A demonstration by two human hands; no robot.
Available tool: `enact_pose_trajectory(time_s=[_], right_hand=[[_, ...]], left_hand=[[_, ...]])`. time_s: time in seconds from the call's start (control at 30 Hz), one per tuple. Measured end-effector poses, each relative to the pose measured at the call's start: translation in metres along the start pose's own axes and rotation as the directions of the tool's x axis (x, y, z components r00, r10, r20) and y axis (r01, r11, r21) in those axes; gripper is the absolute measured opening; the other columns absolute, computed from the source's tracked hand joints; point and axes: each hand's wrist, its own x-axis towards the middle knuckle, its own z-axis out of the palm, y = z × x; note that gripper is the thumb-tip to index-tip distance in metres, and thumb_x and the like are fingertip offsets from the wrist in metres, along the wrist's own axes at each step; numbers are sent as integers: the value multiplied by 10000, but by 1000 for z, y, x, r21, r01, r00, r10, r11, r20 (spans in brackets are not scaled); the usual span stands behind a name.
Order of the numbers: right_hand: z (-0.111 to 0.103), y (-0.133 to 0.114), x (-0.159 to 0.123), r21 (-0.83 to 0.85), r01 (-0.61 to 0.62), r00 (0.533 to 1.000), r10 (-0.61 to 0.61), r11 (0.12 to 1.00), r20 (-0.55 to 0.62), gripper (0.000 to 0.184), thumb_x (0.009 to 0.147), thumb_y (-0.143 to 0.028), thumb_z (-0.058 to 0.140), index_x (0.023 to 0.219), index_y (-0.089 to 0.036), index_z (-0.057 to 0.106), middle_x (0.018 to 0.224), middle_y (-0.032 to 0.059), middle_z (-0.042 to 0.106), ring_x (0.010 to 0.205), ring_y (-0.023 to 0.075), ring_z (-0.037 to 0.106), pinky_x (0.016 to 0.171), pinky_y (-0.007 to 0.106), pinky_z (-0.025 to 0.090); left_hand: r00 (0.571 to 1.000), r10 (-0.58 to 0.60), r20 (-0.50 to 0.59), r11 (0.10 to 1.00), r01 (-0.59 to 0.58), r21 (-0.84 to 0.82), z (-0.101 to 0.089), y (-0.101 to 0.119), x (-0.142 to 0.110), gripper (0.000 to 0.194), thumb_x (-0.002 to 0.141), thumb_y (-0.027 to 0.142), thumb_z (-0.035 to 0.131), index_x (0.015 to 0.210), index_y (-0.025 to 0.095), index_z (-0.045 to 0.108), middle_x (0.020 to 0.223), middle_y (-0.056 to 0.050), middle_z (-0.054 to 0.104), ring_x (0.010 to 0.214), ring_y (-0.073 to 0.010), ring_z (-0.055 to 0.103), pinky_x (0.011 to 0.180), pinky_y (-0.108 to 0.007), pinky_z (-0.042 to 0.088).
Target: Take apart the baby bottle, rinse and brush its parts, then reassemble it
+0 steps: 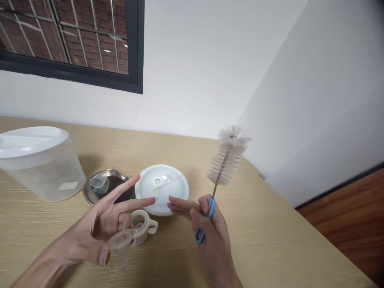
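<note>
My left hand (105,226) pinches a clear silicone nipple (121,242) between thumb and a curled finger, while its index and middle fingers stretch out towards a white lid (163,188). My right hand (207,228) grips the blue handle of a bottle brush (226,160), whose white bristle head points up and away. Its index finger reaches left, close to my left fingertips. A small white handled ring (145,226) lies on the table just under my left hand.
A wooden table (270,240) fills the view; its right edge drops to a wood floor. A clear lidded container (39,160) stands at the left. A steel dish (105,188) holds a small clear funnel-like piece. White walls and a window lie behind.
</note>
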Motion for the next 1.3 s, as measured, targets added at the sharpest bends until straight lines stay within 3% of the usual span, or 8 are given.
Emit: enact_pose_trajectory(time_s=[0.17,0.33,0.63,0.83,1.03,1.2,1.3], right_hand=[[2,-4,0,-75,31,1000,-31,997,-5,369,933,-394,644,810,-257,324,1073,99,793,978,275,761,945,492,558],[3,0,2,-135,65,998,-68,989,-19,384,943,-402,638,796,-259,313,1003,96,803,912,256,775,867,435,610],[5,-4,2,-148,69,997,-72,987,-14,367,910,-396,661,788,-256,344,1019,123,798,918,281,774,869,468,615],[3,11,2,-137,91,994,-99,986,-53,322,919,-398,651,811,-249,387,1009,119,798,907,276,770,852,448,611],[17,8,-3,-169,8,997,-22,986,-80,263,918,-450,655,871,-226,528,1103,122,767,1010,265,738,917,429,580],[26,15,-2,-282,98,994,-105,954,-9,264,904,-422,664,1068,-219,621,1102,107,711,1010,241,697,857,387,576],[28,26,0,-410,211,975,-221,887,21,250,846,-363,721,910,-237,515,925,27,626,814,171,618,733,317,542]], left_hand=[[1000,-14,3,1000,14,18,-3,-1,-2,1367,569,253,981,1608,422,109,1571,-189,457,876,-166,698,647,-201,526],[999,20,49,999,-22,26,2,1,1,1260,610,271,967,1599,401,197,1549,-188,487,859,-131,681,766,-222,535],[999,3,37,999,-5,54,2,3,1,1254,632,290,953,1603,406,168,1558,-169,479,885,-134,679,800,-241,539],[999,-15,31,1000,15,8,4,1,0,1316,576,277,981,1606,391,171,1540,-197,491,874,-142,681,722,-208,537],[999,-24,48,999,25,-24,4,-3,0,1341,539,216,993,1602,376,192,1539,-208,491,867,-131,688,685,-175,534],[998,-17,54,999,19,-44,2,-7,-3,1367,517,268,1007,1599,393,181,1556,-202,471,897,-139,699,729,-190,549],[998,-29,54,999,31,-32,3,-6,-2,1355,525,263,1005,1602,376,191,1560,-208,461,906,-142,696,730,-193,551]])
